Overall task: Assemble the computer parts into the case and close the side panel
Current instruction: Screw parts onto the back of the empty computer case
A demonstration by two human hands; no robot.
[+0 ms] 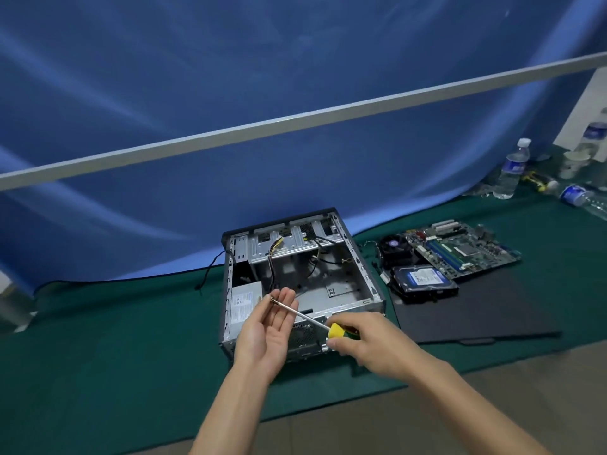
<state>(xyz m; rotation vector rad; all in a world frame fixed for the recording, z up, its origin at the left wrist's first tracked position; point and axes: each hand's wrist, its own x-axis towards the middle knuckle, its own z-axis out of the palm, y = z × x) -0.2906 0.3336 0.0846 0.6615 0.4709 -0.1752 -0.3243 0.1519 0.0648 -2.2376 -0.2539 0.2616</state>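
I see my right hand [364,339] clenched around the yellow-and-green handle of a screwdriver [315,320], whose metal shaft runs up and away to the left from that grip and lies across the fingers of my left hand [271,323], which is held palm-up with the fingers straight and relaxed, gripping nothing. Directly beneath and just beyond both hands, the open computer case [361,274] lies on its side on the green mat [115,339], its power supply [244,305] sitting under my left fingertips and loose cables hanging inside. To the right of my right hand, well apart from it, a black side panel [476,310] lies flat; on its far edge rests a hard drive [423,279], with a motherboard [460,249] and a CPU cooler [394,247] just beyond
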